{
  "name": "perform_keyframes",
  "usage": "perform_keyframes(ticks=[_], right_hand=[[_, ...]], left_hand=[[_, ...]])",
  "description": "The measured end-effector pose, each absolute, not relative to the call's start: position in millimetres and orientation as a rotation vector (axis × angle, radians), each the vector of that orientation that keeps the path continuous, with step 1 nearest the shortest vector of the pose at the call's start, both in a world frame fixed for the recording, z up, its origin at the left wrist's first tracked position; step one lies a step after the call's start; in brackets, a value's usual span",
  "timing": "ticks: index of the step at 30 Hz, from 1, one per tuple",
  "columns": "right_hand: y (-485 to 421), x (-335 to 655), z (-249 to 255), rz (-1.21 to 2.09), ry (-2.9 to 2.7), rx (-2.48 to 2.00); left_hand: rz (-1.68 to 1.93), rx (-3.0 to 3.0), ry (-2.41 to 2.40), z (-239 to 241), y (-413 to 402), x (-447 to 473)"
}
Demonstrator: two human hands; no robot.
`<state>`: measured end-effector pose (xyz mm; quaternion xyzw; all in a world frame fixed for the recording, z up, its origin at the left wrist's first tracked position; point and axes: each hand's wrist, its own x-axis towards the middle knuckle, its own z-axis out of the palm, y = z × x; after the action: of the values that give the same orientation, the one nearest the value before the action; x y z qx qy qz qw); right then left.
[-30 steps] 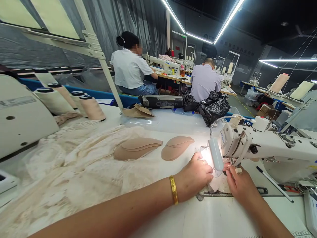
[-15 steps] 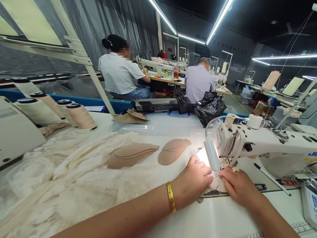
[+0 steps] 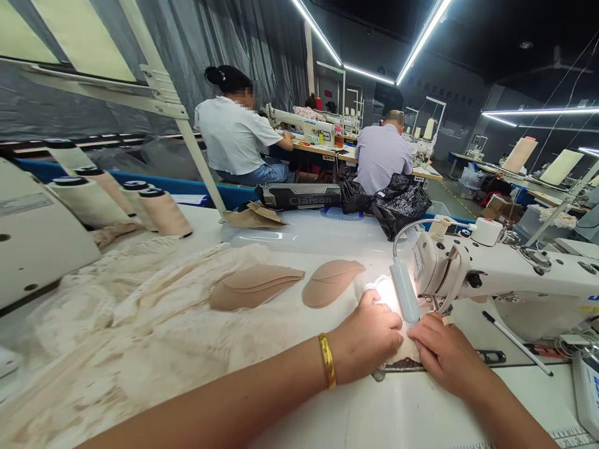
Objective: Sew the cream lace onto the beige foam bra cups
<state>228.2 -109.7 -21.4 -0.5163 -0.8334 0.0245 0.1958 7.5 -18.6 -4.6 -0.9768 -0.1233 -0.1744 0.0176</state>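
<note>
In the head view my left hand (image 3: 372,340) lies curled at the sewing machine (image 3: 442,262), its fingers closed on a pale fabric piece (image 3: 384,290) with a scalloped trim edge. Just right of it, my right hand (image 3: 449,352) pinches the same fabric near the needle area. The machine's lamp (image 3: 403,290) lights the work and hides part of it, along with the needle. Two beige molded bra cups (image 3: 255,287) with curved seam lines lie to the left on the table. Cream lace fabric (image 3: 140,343) is heaped further left.
Thread cones (image 3: 163,212) stand at the back left beside a thread-stand post (image 3: 201,162). A pen (image 3: 517,343) lies right of my right hand. Behind the table are black plastic bags (image 3: 397,202) and two seated people (image 3: 238,134) at other machines.
The whole view has swung slightly left. More of the fabric's trimmed edge shows above my left hand. My right fingers have shifted a little on the fabric by the lamp.
</note>
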Motion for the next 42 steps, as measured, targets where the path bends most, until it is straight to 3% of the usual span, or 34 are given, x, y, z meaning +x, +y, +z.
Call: perform_keyframes(ticks=[12,23,31,38,42], right_hand=[[-101.9,221.3,-29.1,-0.034,-2.252,-1.507],[-102.4,241.8,-50.5,-0.078,-2.229,-1.363],[-104.8,236.8,-47.8,-0.101,-2.296,-1.210],[-122.5,166.4,-13.5,-0.001,-2.364,-1.121],[-97.7,114.3,-17.1,-0.099,-2.366,-1.158]], left_hand=[[-0.624,-3.090,-0.397,-2.1,14.2,6.6],[-0.669,-3.036,-0.863,101.3,-17.2,-106.4],[-0.486,-2.908,-1.243,32.6,-68.3,-158.8],[-0.820,-2.819,-1.202,19.0,-89.7,-147.8],[-0.694,-2.912,-1.171,2.9,-107.8,-149.9]])
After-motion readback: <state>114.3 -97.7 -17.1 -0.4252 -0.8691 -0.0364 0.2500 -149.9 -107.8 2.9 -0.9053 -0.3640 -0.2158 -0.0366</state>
